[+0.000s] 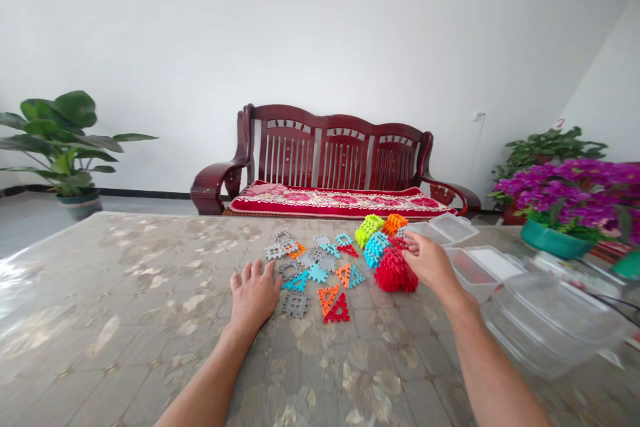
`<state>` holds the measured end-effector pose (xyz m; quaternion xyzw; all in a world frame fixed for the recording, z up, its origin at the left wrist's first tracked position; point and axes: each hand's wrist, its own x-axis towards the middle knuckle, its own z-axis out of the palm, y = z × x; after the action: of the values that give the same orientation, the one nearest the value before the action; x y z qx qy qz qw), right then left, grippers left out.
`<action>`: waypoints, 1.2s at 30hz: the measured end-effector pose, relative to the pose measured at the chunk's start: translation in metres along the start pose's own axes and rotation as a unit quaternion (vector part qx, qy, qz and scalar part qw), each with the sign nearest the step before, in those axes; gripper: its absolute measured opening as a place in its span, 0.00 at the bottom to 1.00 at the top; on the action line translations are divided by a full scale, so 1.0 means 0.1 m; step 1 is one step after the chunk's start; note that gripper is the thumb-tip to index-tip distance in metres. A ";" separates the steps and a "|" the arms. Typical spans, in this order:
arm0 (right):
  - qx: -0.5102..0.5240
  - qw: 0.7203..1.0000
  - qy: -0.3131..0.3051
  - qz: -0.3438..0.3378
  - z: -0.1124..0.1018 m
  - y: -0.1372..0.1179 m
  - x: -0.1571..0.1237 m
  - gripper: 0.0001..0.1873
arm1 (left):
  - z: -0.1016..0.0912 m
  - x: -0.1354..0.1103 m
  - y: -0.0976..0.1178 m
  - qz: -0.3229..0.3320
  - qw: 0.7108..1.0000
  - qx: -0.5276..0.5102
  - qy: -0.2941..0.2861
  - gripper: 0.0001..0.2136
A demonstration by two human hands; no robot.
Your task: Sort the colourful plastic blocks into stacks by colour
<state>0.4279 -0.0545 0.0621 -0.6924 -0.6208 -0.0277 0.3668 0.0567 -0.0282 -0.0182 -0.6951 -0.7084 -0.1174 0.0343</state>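
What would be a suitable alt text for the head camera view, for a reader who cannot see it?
A person's right hand is at colorful stacks of toothed pieces, while the left hand rests on a patterned table beside loose pieces. Clear plastic containers stand at the right; a dark-red wooden bench stands behind.

Bright light glares off the tabletop (pixel 125 320) at left, and clear containers (pixel 555 320) at right look smeared.

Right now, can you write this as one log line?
left hand: open, on patterned tabletop beside gray interlocking tile | right hand: at red interlocking tiles, grip unclear | lime-green tile stack: behind blue tile stack
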 end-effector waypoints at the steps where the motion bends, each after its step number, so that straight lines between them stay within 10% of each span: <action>1: -0.008 1.000 -0.009 0.002 0.01 0.00 0.01 0.27 | 0.00 0.00 0.00 -0.001 1.000 0.000 0.000 0.23; 17: 0.004 0.990 -0.138 -0.028 0.07 0.11 -0.07 0.42 | 0.05 0.01 -0.02 0.002 1.000 0.004 0.011 0.22; 36: 0.043 0.991 -0.113 -0.048 0.24 0.19 -0.05 0.42 | 0.05 0.01 -0.01 -0.001 1.000 0.005 0.009 0.22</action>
<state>0.4333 -0.0452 0.0332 -0.6443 -0.6912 0.0602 0.3218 0.0559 -0.0262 -0.0229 -0.6929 -0.7096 -0.1201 0.0439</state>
